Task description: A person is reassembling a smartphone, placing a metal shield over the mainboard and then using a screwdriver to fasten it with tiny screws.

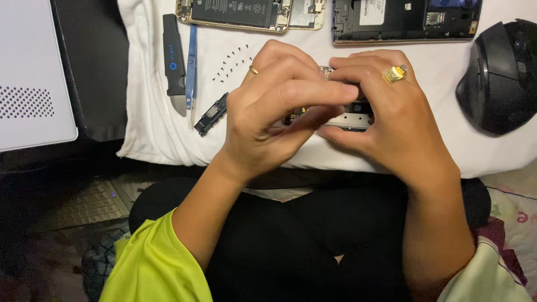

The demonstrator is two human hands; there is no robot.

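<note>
Black-trousered knees and two yellow-green sleeves fill the bottom of the view, and from them both forearms rise toward twelve o'clock to meet over a small phone part [351,116].

Left hand [279,112] and right hand [386,109] close around that part from either side. The left fingers [321,92] are pressed together, with the forefinger stretched across toward three o'clock and the thumb under it, pinching the part's near-left edge. The right fingers [358,67] curl over the top of it, thumb below, so the part is clamped between both hands and mostly hidden; only a silvery strip, a dark patch and a bit of gold-coloured circuitry show in the gap between the thumbs. Whether it rests on the white cloth [162,123] or is lifted just off it I cannot tell. A gold ring [395,74] sits on the right hand and a thinner band on the left.

Judging by what lies around, the stripping-down looks well advanced. A scatter of tiny screws [232,62] lies at about ten o'clock from the hands, already out. A small black module [211,114] lies at nine o'clock, loose on the cloth. Farther at ten o'clock lie a black prying tool [174,62] and blue tweezers [192,67], both set down. At twelve o'clock an opened phone [246,14] shows its battery, and at one o'clock a second opened phone [405,19] lies with its insides bare. Nothing looks put back together yet.

A black mouse [500,75] rests at three o'clock, and a white laptop [31,72] sits far off at nine o'clock.
</note>
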